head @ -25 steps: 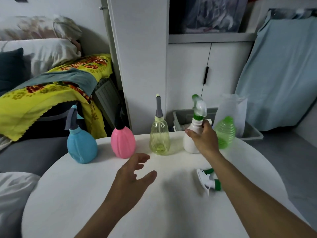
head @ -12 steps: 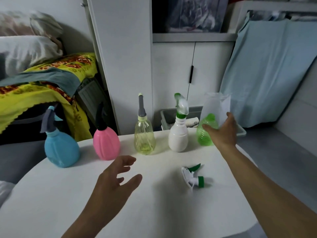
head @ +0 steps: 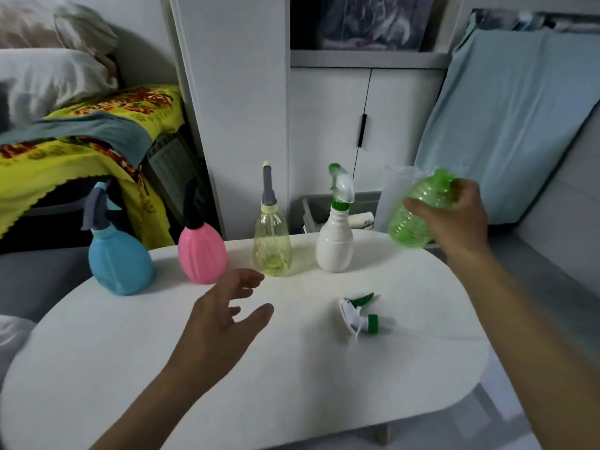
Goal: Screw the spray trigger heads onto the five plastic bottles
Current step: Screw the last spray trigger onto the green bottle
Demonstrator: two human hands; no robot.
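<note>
Along the far edge of the white table (head: 259, 401) stand a blue bottle (head: 120, 259), a pink bottle (head: 202, 254), a clear yellow bottle (head: 272, 246) and a white bottle (head: 335, 243), each with a spray head on top. My right hand (head: 457, 212) grips a ribbed green bottle (head: 417, 216) with no head, tilted and lifted off the table at the far right. A loose white-and-green trigger head (head: 358, 315) lies on the table. My left hand (head: 224, 313) hovers open above the table's middle.
Behind the table are a white cabinet (head: 363, 125), a grey bin (head: 341, 206) on the floor and a clear plastic bag (head: 396, 186). A bed with a yellow patterned blanket (head: 81, 141) lies at the left, a light blue cloth (head: 506, 125) hangs at the right.
My right hand left the white bottle, reached right, took hold of the green bottle and lifted it off the table, tilted. My left hand stayed open in the middle.
</note>
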